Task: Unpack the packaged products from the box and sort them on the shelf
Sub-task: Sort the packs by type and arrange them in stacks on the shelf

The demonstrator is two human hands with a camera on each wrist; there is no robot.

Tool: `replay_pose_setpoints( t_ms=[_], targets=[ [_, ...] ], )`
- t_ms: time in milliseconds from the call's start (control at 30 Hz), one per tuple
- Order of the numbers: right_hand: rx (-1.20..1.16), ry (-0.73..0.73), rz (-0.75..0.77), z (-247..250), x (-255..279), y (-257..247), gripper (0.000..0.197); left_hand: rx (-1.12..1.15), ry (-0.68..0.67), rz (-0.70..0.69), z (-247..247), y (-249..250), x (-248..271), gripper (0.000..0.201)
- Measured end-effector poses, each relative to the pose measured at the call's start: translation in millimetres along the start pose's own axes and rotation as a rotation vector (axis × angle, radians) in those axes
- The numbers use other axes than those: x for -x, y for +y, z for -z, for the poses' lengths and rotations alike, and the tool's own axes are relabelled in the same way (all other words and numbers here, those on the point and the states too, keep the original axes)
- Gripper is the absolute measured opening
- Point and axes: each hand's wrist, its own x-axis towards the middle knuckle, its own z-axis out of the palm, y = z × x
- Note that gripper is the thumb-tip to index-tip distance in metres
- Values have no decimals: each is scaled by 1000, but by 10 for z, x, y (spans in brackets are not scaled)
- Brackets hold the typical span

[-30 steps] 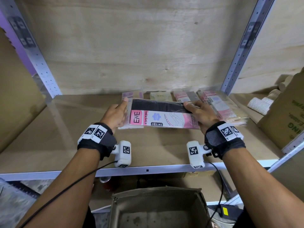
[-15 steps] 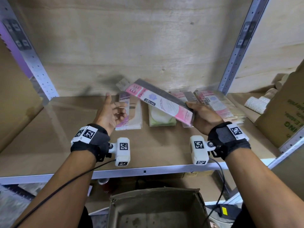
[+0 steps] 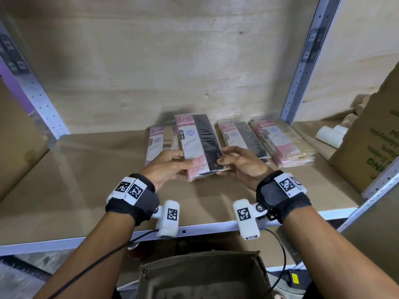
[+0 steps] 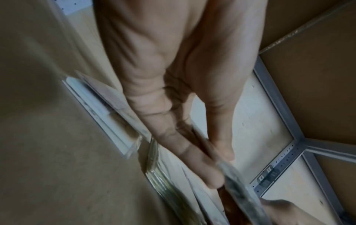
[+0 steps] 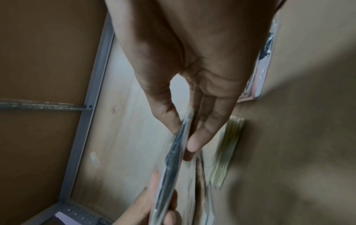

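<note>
Both hands hold one flat pink-and-black packet [image 3: 199, 143] lengthwise above the brown shelf board [image 3: 86, 169], its top pointing to the back wall. My left hand [image 3: 172, 167] pinches its near left corner, thumb on top. My right hand [image 3: 237, 162] pinches the near right corner. The wrist views show the packet edge-on [image 4: 238, 187] [image 5: 173, 153] between thumb and fingers [image 4: 200, 167] [image 5: 194, 143]. Under and beside it lie more packets: one at the left [image 3: 154, 145], one at the right [image 3: 244, 141] and a thick stack [image 3: 285, 145]. The open cardboard box [image 3: 203, 275] stands below the shelf.
Grey metal uprights [image 3: 302, 67] frame the shelf bay, with a plywood back wall behind. A printed cardboard carton [image 3: 375, 143] and rolled white cloth [image 3: 330, 134] sit on the shelf at the right. The shelf's metal front rail [image 3: 86, 240] runs just under my wrists.
The packet was held crosswise in both hands, then tilted in the right hand alone while the left let go. Now it is turned lengthwise and both hands hold its near end.
</note>
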Motion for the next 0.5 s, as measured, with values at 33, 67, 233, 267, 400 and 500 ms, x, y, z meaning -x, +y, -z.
replay_pose_setpoints(
  t_ms=[33, 67, 233, 267, 400, 500],
  targets=[
    [27, -8, -12, 28, 8, 13, 31, -27, -12, 16, -8, -1, 1, 33],
    [49, -15, -22, 52, 13, 27, 29, -46, -26, 27, -11, -5, -2, 35],
    [261, 14, 42, 121, 21, -5, 21, -69, -79, 51, -59, 0, -21, 34],
    [298, 32, 59, 135, 19, -35, 19, -77, -88, 53, -77, 12, -38, 35],
    [303, 161, 88, 208, -7, -173, 35, -83, -43, 29, -235, 127, -168, 32],
    [319, 291, 146, 321, -54, -263, 31, -83, 23, 3, -447, 256, -350, 30]
  ],
)
